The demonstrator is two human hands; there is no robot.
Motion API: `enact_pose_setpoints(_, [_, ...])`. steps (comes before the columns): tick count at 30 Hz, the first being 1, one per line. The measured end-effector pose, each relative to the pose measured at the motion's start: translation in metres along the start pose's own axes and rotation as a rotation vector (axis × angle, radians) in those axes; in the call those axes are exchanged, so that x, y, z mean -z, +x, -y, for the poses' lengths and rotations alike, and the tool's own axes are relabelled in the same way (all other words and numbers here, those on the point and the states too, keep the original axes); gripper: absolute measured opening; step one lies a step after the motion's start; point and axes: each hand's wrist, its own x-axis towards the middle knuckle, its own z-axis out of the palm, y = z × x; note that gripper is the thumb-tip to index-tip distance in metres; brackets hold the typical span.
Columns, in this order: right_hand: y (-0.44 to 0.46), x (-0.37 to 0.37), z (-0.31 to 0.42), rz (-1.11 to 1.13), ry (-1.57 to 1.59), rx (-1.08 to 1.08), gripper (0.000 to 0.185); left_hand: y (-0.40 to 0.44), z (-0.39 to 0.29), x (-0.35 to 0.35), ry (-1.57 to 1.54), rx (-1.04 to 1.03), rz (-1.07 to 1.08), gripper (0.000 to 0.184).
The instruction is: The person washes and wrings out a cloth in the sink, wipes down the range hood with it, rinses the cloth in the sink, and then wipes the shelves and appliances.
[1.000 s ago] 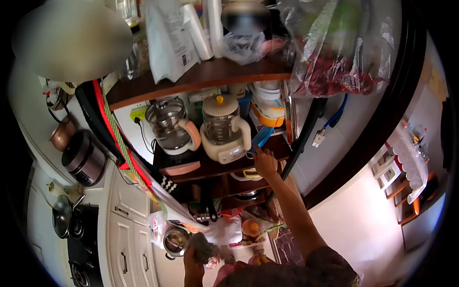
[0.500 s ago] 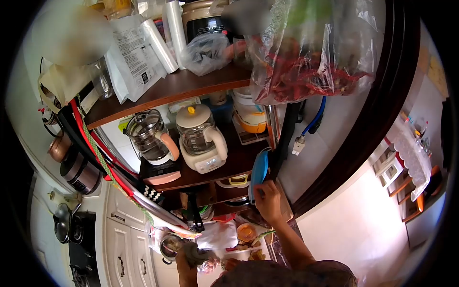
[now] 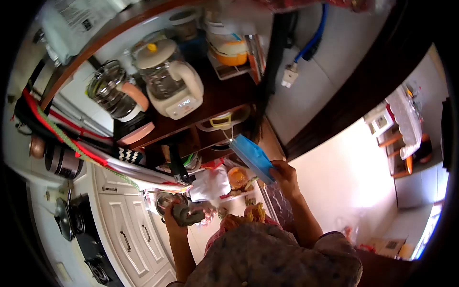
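Observation:
My right hand (image 3: pixel 285 175) grips the lower end of a flat, blue, roughly rectangular thing (image 3: pixel 252 154) with a paler edge and a thin white strand at its top; its exact kind I cannot make out. It is held tilted in front of the lower shelves. At the lower left, my left hand (image 3: pixel 173 214) is closed around a crumpled grey-green cloth (image 3: pixel 188 215). Just behind that hand is a metal pot (image 3: pixel 167 200), partly hidden. A cream electric kettle (image 3: pixel 165 83) and a glass jug with a pink handle (image 3: pixel 118 94) stand on the shelf above.
The dark wooden shelf unit (image 3: pixel 205 117) rises in front of me. Bags and cords (image 3: pixel 71 143) hang along its left side. To the right are a dark door frame (image 3: pixel 344 100) and a plug on a blue cable (image 3: pixel 289 75). Food items (image 3: pixel 237 178) lie below, with a stove (image 3: pixel 86 229) at left.
My right hand has pulled the blue thing away from the shelf side, downward and toward me, turning it flatter. My view has tilted down. The cloth stays in my left hand.

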Motion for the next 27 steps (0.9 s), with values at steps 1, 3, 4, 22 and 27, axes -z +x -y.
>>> enact_pose_setpoints(1, [-0.011,0.007,-0.008,-0.031,0.013,-0.109,0.023,0.000,0.000,0.004,0.023,0.026,0.016,0.023])
enact_pose_setpoints(3, [-0.038,0.024,-0.054,-0.109,-0.091,-0.111,0.024,0.002,-0.001,0.009,0.059,0.124,-0.014,0.020])
enact_pose_setpoints(4, [-0.056,0.030,-0.074,-0.153,-0.086,-0.200,0.024,0.005,0.000,0.012,0.067,0.162,-0.069,0.019])
enact_pose_setpoints(22, [-0.482,-0.002,-0.296,-1.789,0.486,-1.231,0.023,0.021,0.046,0.036,0.702,0.377,0.292,0.023])
enact_pose_setpoints(27, [-0.549,-0.008,-0.296,-1.984,0.689,-1.161,0.027,-0.020,0.086,0.011,0.737,0.425,0.424,0.022])
